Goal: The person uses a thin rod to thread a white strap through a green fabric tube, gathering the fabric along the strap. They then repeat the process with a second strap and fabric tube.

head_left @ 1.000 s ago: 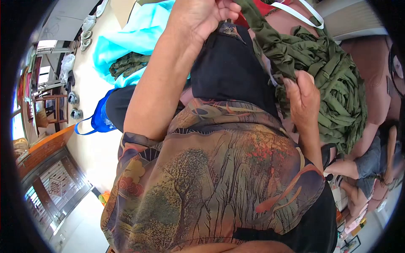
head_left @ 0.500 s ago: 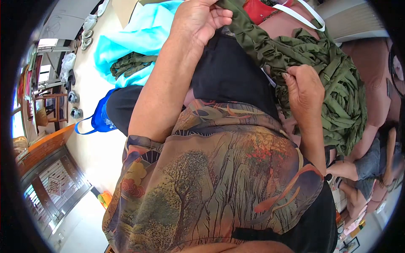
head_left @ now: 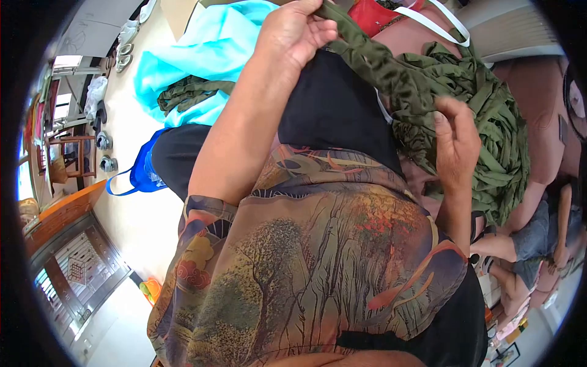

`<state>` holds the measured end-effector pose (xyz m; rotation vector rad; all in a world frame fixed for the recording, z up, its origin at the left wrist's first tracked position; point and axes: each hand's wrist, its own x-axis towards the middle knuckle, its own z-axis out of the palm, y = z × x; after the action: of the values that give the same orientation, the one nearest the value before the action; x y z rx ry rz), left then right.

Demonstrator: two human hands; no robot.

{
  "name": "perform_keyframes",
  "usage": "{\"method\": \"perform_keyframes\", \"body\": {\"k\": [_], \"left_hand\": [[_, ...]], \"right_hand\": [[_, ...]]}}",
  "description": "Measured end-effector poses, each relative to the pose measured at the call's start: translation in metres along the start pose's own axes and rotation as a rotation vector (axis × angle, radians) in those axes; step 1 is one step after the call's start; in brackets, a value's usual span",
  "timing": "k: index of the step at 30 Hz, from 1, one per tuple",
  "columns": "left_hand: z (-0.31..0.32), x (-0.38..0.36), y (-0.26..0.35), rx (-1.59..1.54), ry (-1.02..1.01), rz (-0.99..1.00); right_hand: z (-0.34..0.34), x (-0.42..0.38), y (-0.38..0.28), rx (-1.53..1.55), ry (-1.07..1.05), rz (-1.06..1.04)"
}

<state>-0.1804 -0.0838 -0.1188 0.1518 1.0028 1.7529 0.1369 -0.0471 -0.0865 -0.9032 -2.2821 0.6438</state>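
A long gathered strip of dark green cloth (head_left: 373, 64) stretches across the top of the head view, from upper left down to the right. Its upper end is pinched between the thumb and fingers of my left hand (head_left: 296, 30). Beside the strip's lower end is my right hand (head_left: 457, 144), its thumb and blurred forefinger apart, with nothing visibly gripped. Behind that hand lies a big tangled heap of the same green cloth (head_left: 498, 140). A smaller green bundle (head_left: 189, 95) rests on shiny turquoise fabric (head_left: 162, 70) at the left.
A red bag (head_left: 367, 15) with white handles lies beyond the strip. At the left a blue bag (head_left: 143, 174) stands on the floor, with shoes (head_left: 124, 55) farther off. Another person's legs (head_left: 520, 244) show at the right, near the pinkish sofa (head_left: 541, 116).
My right hand has moved right and slightly down, its forefinger and thumb coming apart from the strip. My left hand keeps its pinch, shifted only slightly.
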Motion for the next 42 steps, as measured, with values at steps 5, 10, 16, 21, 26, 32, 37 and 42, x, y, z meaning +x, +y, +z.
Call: {"method": "perform_keyframes", "body": {"k": [5, 10, 16, 21, 26, 32, 37, 42], "left_hand": [[0.022, -0.023, -0.013, 0.116, -0.055, 0.029], [0.026, -0.03, -0.008, 0.136, -0.082, 0.054], [-0.003, -0.012, 0.003, 0.047, 0.017, 0.049], [0.006, -0.015, -0.01, 0.03, 0.021, -0.017], [0.039, -0.044, -0.035, 0.171, -0.144, 0.082], [0.058, -0.075, -0.069, 0.3, -0.209, -0.077], [0.037, -0.064, -0.065, 1.03, -0.155, 0.043], [0.047, -0.049, -0.086, 1.08, -0.311, -0.114]], "right_hand": [[0.009, 0.034, -0.019, 0.043, -0.158, -0.099], [0.039, 0.03, -0.017, 0.204, -0.31, 0.037], [0.013, -0.004, -0.011, 0.009, -0.238, -0.012], [0.002, -0.01, 0.002, -0.027, -0.289, -0.051], [0.021, 0.021, -0.024, 0.397, -0.137, 0.149], [0.032, 0.01, -0.015, 0.382, -0.236, 0.264], [0.008, -0.008, 0.007, 0.639, -0.117, 0.422], [-0.001, -0.013, 0.011, 0.699, -0.007, 0.466]]}}
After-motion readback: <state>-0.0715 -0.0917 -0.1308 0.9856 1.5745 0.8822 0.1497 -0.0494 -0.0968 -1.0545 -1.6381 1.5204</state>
